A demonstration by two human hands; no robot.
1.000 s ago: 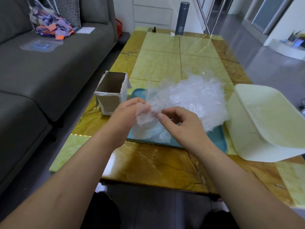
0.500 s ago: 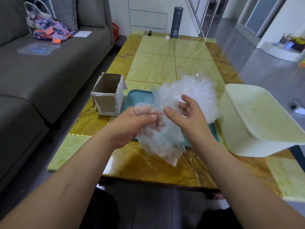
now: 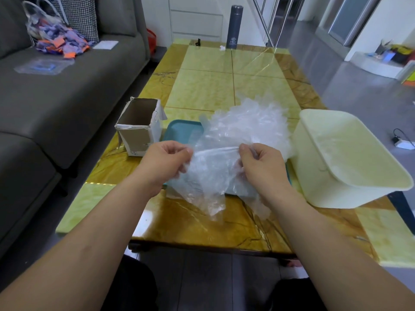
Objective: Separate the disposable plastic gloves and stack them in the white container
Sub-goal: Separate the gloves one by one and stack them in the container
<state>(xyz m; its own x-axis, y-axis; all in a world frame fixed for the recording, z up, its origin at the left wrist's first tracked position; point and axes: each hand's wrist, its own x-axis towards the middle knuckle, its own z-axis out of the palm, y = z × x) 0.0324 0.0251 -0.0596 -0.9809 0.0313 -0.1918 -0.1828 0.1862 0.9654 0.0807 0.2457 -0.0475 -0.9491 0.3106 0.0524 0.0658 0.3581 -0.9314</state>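
Head view: the left hand (image 3: pixel 166 162) and right hand (image 3: pixel 262 167), fingers curled, each pinch the top edge of a thin clear disposable plastic glove (image 3: pixel 213 171), held stretched between them above the near edge of the yellow marble-patterned table (image 3: pixel 202 223). Behind it, a crumpled heap of clear plastic gloves (image 3: pixel 249 122) lies on a teal rectangular tray (image 3: pixel 182 131). The white rectangular plastic container (image 3: pixel 314 176) sits at the table's right edge, just beside the tray. An open cardboard box (image 3: pixel 139 131) stands at the left edge.

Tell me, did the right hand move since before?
Yes. The right hand moved right, nearer the white container, still pinching the glove.
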